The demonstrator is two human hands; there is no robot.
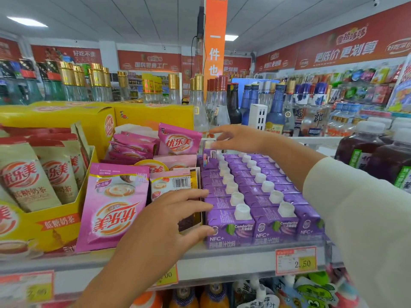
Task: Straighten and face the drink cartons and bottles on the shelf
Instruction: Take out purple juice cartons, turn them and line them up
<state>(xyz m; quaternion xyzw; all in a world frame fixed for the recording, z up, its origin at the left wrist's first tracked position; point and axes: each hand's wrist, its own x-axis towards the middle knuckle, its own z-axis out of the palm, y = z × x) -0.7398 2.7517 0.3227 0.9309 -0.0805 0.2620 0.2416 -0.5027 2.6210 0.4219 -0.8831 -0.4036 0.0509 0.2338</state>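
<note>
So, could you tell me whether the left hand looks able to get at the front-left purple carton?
Probably yes: the left hand seems to have its fingertips on the left side of the front-left purple carton, and nothing stands before it at the shelf edge.

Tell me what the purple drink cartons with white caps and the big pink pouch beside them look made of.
The purple drink cartons look like coated paperboard: sharp folded edges, faintly sheeny print. Their white caps seem moulded plastic, smooth and faceted. The pink pouch looks like glossy plastic film: it wrinkles and catches light.
</note>
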